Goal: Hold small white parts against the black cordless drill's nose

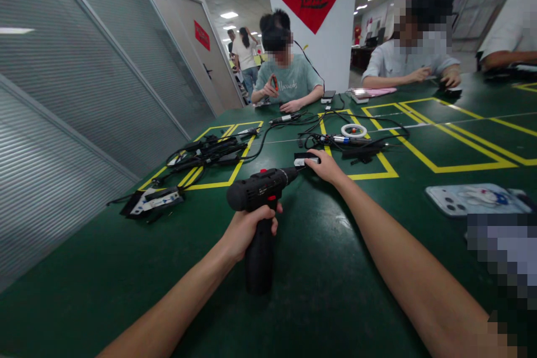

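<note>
right now, from the head camera, my left hand [250, 227] is wrapped tight around the grip of a black cordless drill [260, 196], fingers closed on the handle just under the red switch, the battery end resting down toward the green table [319, 279]. the drill's long axis runs from my left hand up and to the right, and its chuck [289, 174] points straight at a small black block with a white label [305, 161]. that block lies flat on the table just past the nose of the drill, touching or nearly touching it; i cannot tell which. my right hand [326, 168] reaches in from the right and its fingertips are pressed together on the block's near end, pinning it. so the block sits between my two hands, nearer the right one. beyond it lie a tangle of black cables [210, 151] and a white ring [353, 131]; a phone [470, 199] lies well off to the right.
</note>
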`<move>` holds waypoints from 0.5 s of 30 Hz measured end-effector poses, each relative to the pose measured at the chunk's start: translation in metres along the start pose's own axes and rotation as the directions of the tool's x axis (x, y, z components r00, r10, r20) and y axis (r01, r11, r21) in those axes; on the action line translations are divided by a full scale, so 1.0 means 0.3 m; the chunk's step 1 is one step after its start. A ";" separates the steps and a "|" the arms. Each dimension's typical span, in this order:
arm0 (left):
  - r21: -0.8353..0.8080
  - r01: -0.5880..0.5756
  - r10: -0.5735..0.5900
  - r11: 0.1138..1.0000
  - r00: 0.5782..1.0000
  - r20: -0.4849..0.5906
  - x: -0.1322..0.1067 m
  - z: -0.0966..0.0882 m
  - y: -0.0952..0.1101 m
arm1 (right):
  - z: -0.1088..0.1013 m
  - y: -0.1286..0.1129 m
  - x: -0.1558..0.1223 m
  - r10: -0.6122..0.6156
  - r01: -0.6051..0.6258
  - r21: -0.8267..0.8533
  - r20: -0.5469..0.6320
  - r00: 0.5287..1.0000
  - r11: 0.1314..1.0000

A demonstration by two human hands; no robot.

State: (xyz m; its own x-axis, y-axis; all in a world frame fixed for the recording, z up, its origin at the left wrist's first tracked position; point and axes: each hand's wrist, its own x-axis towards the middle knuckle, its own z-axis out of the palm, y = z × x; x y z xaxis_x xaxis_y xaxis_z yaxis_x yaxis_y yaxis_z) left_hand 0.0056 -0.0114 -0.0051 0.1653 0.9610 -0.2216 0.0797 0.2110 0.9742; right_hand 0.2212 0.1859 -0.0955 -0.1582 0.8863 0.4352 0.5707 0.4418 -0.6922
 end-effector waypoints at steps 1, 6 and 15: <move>-0.003 -0.001 0.001 1.000 1.000 -0.001 0.000 0.001 0.000 | 0.000 0.000 0.000 0.000 0.000 0.000 0.001 1.000 1.000; -0.012 -0.002 0.002 1.000 1.000 -0.018 0.002 0.002 0.000 | 0.003 0.005 0.002 0.003 -0.003 -0.005 -0.005 1.000 1.000; -0.055 0.014 -0.016 0.998 0.999 -0.029 0.003 0.012 0.013 | -0.013 0.002 0.003 0.029 -0.030 0.018 0.056 0.998 0.999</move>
State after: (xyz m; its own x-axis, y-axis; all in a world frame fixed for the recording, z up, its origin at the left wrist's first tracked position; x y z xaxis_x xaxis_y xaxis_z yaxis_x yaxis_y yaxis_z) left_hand 0.0096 -0.0105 -0.0017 0.1351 0.9624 -0.2358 0.0279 0.2342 0.9718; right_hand 0.2246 0.1863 -0.0932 -0.1867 0.9052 0.3817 0.5607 0.4173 -0.7152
